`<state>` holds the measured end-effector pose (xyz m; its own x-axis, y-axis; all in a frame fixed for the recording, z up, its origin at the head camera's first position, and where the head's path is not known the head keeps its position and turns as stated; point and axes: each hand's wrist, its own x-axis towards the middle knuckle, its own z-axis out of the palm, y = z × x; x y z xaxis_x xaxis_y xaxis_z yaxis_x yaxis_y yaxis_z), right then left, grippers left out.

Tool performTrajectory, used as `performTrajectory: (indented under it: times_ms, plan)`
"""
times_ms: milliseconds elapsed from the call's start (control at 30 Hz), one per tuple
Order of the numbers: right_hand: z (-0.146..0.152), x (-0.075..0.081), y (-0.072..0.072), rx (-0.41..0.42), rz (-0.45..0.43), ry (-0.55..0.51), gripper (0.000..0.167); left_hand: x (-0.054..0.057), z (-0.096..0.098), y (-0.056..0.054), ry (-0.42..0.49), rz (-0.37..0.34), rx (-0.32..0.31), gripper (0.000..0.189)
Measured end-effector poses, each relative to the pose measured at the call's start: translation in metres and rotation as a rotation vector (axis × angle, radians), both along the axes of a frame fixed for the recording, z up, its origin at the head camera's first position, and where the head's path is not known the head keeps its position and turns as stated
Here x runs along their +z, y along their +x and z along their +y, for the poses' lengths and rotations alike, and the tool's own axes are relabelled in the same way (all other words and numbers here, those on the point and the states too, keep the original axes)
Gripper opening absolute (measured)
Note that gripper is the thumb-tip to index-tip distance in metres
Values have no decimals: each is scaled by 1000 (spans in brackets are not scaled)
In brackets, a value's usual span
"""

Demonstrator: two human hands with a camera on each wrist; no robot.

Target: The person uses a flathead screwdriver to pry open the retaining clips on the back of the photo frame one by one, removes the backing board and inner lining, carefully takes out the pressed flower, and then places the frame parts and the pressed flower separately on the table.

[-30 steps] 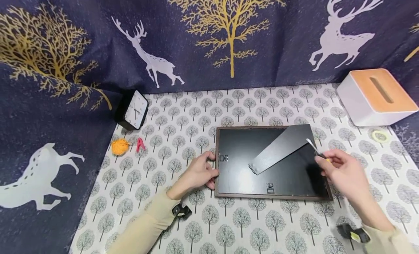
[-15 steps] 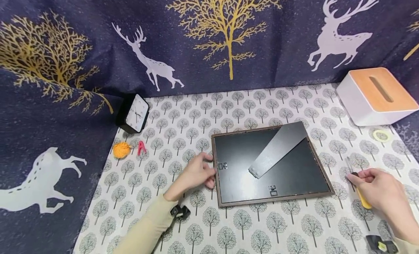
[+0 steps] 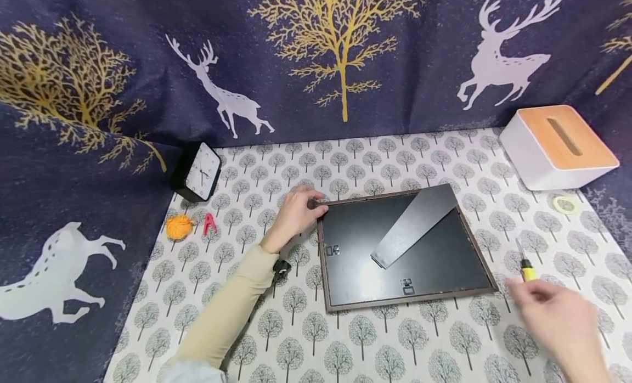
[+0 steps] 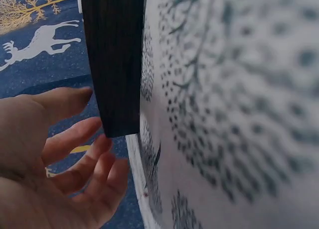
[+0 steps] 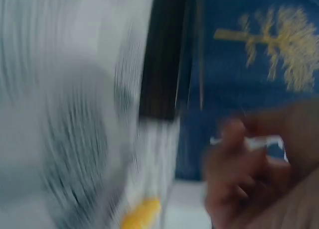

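Observation:
A picture frame (image 3: 355, 235) lies back side up on the tree-print cloth, its slanted grey support leg (image 3: 415, 224) on the black backing. At the frame's upper left corner is my left hand (image 3: 296, 213). In the left wrist view its thumb and fingers are spread around the dark frame corner, fingertips close to it; firm contact cannot be made out. A screwdriver (image 3: 527, 270) with a yellow and black handle lies right of the frame. My right hand (image 3: 558, 314), blurred, is just below the handle. The right wrist view shows its loosely bent fingers apart from the yellow handle (image 5: 142, 214).
At the back left stands a black-cased clock (image 3: 202, 172), with orange yarn (image 3: 179, 227) and a red clip (image 3: 209, 224) before it. A white tissue box (image 3: 558, 147) with a wood-toned lid and a tape roll (image 3: 566, 205) are at the right. A dark patterned curtain hangs behind.
My right hand has carried the screwdriver from the frame's right edge to the cloth and let go. The frame has turned slightly; my left hand has slid up to its upper left corner.

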<state>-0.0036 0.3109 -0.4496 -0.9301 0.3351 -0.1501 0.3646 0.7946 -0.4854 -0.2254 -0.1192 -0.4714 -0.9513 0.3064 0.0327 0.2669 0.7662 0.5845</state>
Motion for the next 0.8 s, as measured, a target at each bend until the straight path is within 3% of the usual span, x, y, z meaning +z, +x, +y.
performTrajectory:
  times_ms: [67,133,200,333,567,800]
  plan:
    - [-19,-3,5,113,-126,-105,41,1,2,-3,6,-38,-23,35]
    - [-35,-9,8,170,-236,-259,35,1,3,-6,10,-69,-46,34]
    - [-47,-15,8,144,-289,-401,29,1,5,-7,9,-90,-64,33]
    - [-59,-22,5,63,-310,-611,37,-2,7,-7,20,-108,-68,29]
    - [-65,-21,-8,92,-254,-635,38,-7,-8,6,20,-78,-69,20]
    - [-68,-18,-21,105,-228,-651,48,1,-27,40,-47,-112,-67,15]
